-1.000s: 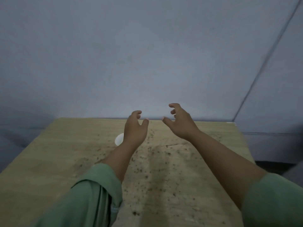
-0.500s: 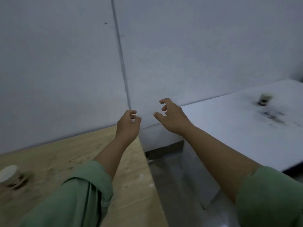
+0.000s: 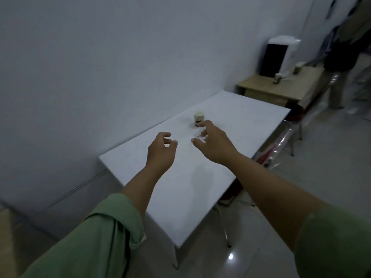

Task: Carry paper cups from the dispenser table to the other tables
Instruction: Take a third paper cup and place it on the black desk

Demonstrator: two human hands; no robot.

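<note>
A paper cup [image 3: 198,118] stands upright on the white table [image 3: 230,157], near the wall side. My left hand [image 3: 160,152] and my right hand [image 3: 213,144] are both held out over the table, empty, fingers loosely curled and apart. The right hand's fingertips lie just in front of the cup and do not touch it. Far back on the right, a wooden table [image 3: 281,91] carries the white and black dispenser [image 3: 278,57] and two more paper cups, one [image 3: 277,78] near its middle, one [image 3: 298,67] further back.
A grey wall runs along the left. A person in dark clothes [image 3: 345,57] stands beside the dispenser table. A chair with a clear plastic cover [image 3: 285,141] is tucked under the white table's right side. Tiled floor [image 3: 331,167] lies open to the right.
My view has swung right from the stained wooden table and its cup to the white table, with the dispenser table now in sight. Both hands stayed empty and outstretched.
</note>
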